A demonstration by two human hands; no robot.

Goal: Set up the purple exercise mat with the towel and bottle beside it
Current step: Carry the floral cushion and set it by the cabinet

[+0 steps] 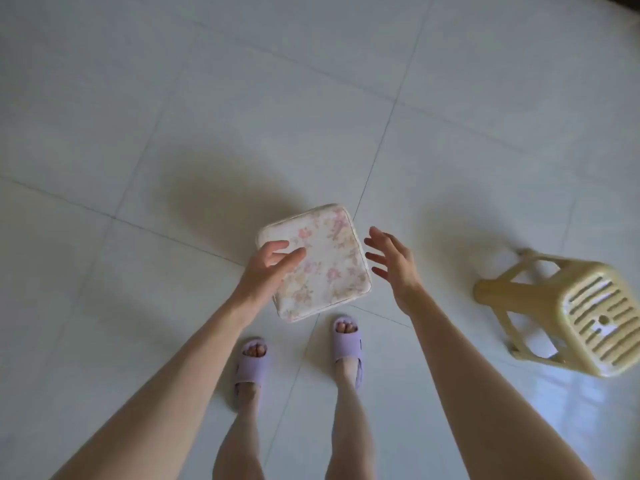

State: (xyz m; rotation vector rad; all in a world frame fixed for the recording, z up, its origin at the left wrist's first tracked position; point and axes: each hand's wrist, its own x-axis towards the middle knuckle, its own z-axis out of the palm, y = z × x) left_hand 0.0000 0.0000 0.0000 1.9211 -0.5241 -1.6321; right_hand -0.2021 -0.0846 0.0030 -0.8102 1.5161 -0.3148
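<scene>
Head view. A standing person reaches both arms down over a tiled floor.

Trainee: What lies nearest?

Operator: On my feed, two lilac slippers (251, 365), toes forward. Past them, the left hand (268, 268) spreads relaxed fingers over the left edge of a floral square cushion (329, 258). It holds nothing, and I cannot tell whether it touches the fabric. The right hand (391, 261) is splayed wide just beside the cushion's right edge, apart from it and also empty.

Trainee: And the task's things?

Operator: No purple mat, towel or bottle shows anywhere in view. I judge the setup not yet begun.

Trainee: Containers?

Operator: None shown. The yellow plastic stool (568, 313), well apart to the right, has a slotted seat bearing nothing.

Trainee: Risks?

Operator: The cushion sits just ahead of the toes, so a step forward could catch on it. Left there, cushion and stool may crowd the pale floor tiles (242, 98) beyond, where I expect a mat would unroll.
</scene>
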